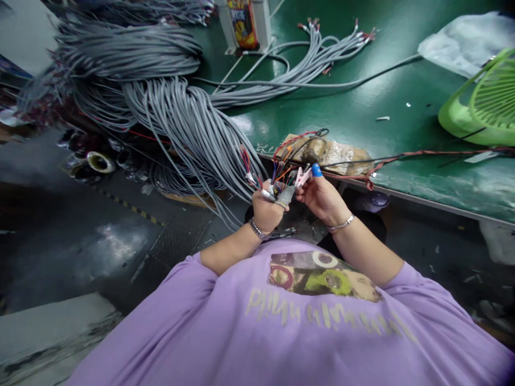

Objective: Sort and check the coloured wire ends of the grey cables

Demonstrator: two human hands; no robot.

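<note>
- Centrally in the head view, the left hand (269, 213) has its grip clenched around the grey cable ends (286, 195), whose coloured wires (277, 170) fan out toward the top of the frame.
- Just right of it, the right hand (322, 198) pinches a pink clip (302, 177) near the thumb's blue cover (316, 170).
- The clip lies between the two hands, nearer the right, its long axis slanting from upper right to lower left, toward the cable ends; whether the two touch, I cannot tell.
- Both hands sit at the near edge of the green table (350, 115), beside taped cardboard (348, 155).
- At the top middle of the frame, a white holder (263, 27) carries a printed packet (242, 24).
- Toward the upper right lies a translucent plastic bag (462, 43), its contents not readable, by a green fan (494, 99).
</note>
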